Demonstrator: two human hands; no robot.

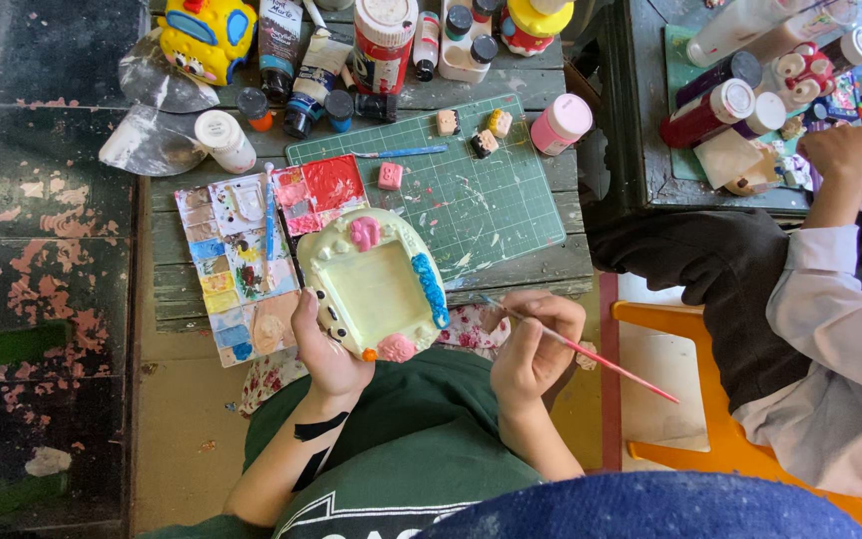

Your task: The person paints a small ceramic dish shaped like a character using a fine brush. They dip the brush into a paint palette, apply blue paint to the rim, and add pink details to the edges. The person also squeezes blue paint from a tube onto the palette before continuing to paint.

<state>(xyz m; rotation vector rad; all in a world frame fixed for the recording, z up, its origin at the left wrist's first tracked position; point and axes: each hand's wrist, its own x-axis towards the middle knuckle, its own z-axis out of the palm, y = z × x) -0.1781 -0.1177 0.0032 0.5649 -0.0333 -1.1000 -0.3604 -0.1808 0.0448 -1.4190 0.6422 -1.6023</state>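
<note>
- A paint palette [236, 265] lies on the wooden table [177, 215], a blue-handled brush [270, 215] resting across it.
- The left hand [326, 349] clasps the lower left edge of a cream plaster frame [376, 284], held tilted above the table edge, just beside the palette.
- A green cutting mat [471, 195] lies behind the frame.
- The right hand [536, 344] pinches a thin red-handled paintbrush [591, 354], its tip near the frame's right side.
- At far right, another person's hand [838, 155] reaches among paint bottles [720, 105].
</note>
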